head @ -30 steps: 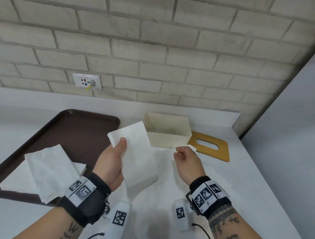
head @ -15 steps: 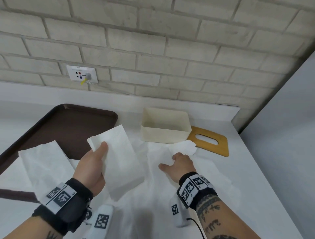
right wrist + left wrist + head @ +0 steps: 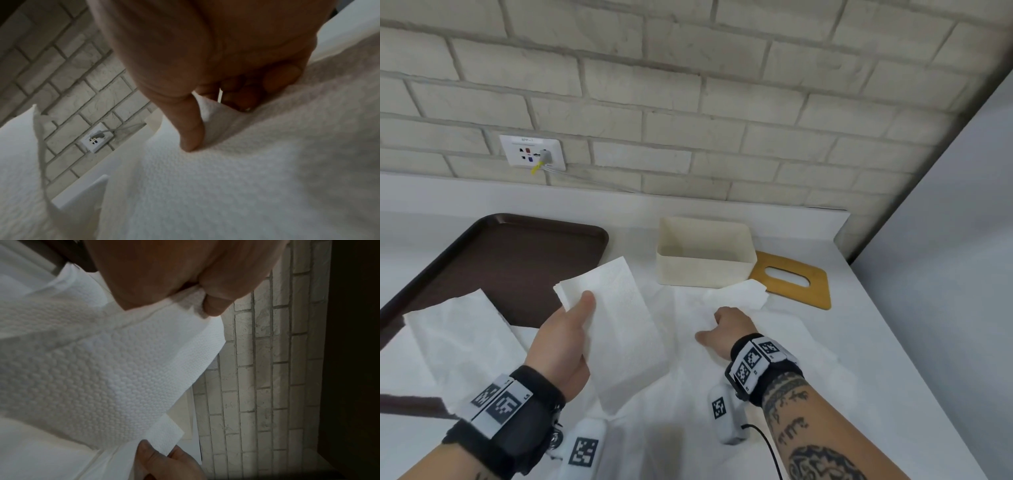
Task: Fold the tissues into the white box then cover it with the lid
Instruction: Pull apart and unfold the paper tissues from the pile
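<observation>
A folded white tissue (image 3: 619,329) hangs just above the table, pinched at its top left corner by my left hand (image 3: 582,308); the left wrist view shows the thumb and fingers of the left hand (image 3: 203,293) gripping that tissue (image 3: 115,373). To the right, my right hand (image 3: 722,325) is down on a flat tissue (image 3: 784,342) spread on the table. Its thumb (image 3: 191,134) and curled fingers pinch a raised fold of this sheet (image 3: 218,120). The open white box (image 3: 703,257) stands behind both hands, and the wooden slotted lid (image 3: 791,277) lies flat at its right.
A dark brown tray (image 3: 517,260) lies at the left, with more loose tissues (image 3: 458,335) draped over its near edge. The brick wall with a socket (image 3: 532,152) is behind. A grey wall (image 3: 945,274) closes the right side.
My left hand carried the folded tissue down and to the left. My right hand dropped from mid-air onto the flat tissue and took hold of a fold.
</observation>
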`<state>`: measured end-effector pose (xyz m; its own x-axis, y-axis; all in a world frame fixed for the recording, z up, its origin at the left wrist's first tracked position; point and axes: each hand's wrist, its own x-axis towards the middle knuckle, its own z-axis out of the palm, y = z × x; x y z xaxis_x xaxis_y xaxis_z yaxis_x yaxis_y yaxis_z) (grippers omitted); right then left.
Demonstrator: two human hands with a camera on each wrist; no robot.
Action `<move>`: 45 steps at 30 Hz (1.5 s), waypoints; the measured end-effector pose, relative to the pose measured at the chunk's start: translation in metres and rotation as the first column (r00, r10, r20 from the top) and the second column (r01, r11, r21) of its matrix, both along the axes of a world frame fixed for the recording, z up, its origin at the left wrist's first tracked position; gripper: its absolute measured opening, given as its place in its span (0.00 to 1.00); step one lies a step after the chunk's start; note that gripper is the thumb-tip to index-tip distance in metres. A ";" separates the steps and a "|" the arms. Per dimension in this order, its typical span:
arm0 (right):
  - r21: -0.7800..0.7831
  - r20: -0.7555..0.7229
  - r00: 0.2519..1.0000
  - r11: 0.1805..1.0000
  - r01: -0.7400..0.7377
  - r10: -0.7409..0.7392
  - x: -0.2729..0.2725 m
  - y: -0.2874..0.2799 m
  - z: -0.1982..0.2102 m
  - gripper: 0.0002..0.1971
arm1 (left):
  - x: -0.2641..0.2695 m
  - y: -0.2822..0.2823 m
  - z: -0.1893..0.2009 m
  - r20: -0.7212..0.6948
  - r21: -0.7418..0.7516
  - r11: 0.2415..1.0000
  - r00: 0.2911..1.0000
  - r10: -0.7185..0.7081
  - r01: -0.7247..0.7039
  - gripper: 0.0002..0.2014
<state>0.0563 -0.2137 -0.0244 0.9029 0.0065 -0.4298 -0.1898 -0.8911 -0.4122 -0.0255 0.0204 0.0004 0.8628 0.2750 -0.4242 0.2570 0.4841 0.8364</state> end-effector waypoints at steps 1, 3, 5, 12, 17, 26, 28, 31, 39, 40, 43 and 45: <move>0.017 0.019 1.000 1.000 0.013 -0.013 -0.001 -0.001 0.000 0.15 | 0.000 -0.001 0.001 0.007 -0.002 1.000 1.000 -0.006 0.006 0.19; 0.043 0.079 0.996 0.999 0.032 -0.036 -0.003 -0.006 0.001 0.13 | -0.001 -0.001 0.004 0.021 -0.005 1.000 1.000 -0.010 0.010 0.18; 0.050 0.147 0.988 0.998 0.044 -0.051 -0.006 -0.015 0.006 0.16 | -0.001 -0.001 0.006 0.033 -0.008 1.000 0.999 -0.013 0.014 0.18; 0.496 0.266 0.943 0.867 0.044 -0.200 -0.025 -0.046 0.052 0.05 | 0.004 -0.008 0.012 0.059 -0.005 0.999 0.998 -0.038 0.039 0.17; 0.777 0.290 0.947 0.611 -0.151 -0.135 -0.041 -0.046 0.096 0.15 | 0.011 -0.029 0.029 0.098 0.011 0.995 0.990 -0.097 0.097 0.16; 0.739 0.314 0.939 0.657 -0.151 -0.137 -0.025 -0.005 0.089 0.21 | 0.015 -0.071 0.054 0.150 -0.122 0.971 0.971 -0.187 0.206 0.23; 0.707 0.325 0.933 0.695 -0.131 -0.155 -0.021 -0.002 0.083 0.21 | 0.015 -0.074 0.051 0.155 -0.150 0.959 0.963 -0.219 0.242 0.29; 0.683 0.330 0.932 0.719 -0.125 -0.152 -0.020 -0.002 0.079 0.23 | 0.018 -0.078 0.042 0.177 -0.190 0.934 0.946 -0.271 0.303 0.39; 0.664 0.350 0.922 0.738 -0.122 -0.163 -0.022 -0.007 0.076 0.24 | 0.014 -0.091 0.032 0.254 -0.059 0.958 0.932 -0.257 0.280 0.26; 0.659 0.359 0.920 0.741 -0.130 -0.158 -0.022 -0.009 0.077 0.25 | 0.014 -0.091 0.032 0.251 -0.057 0.962 0.936 -0.246 0.268 0.25; 0.614 0.346 0.928 0.781 -0.111 -0.140 -0.021 -0.015 0.077 0.32 | 0.014 -0.089 0.036 0.250 -0.092 0.962 0.941 -0.227 0.256 0.23; 0.567 0.314 0.948 0.811 -0.140 -0.056 -0.021 -0.016 0.077 0.33 | 0.016 -0.086 0.039 0.253 -0.105 0.965 0.945 -0.209 0.241 0.22</move>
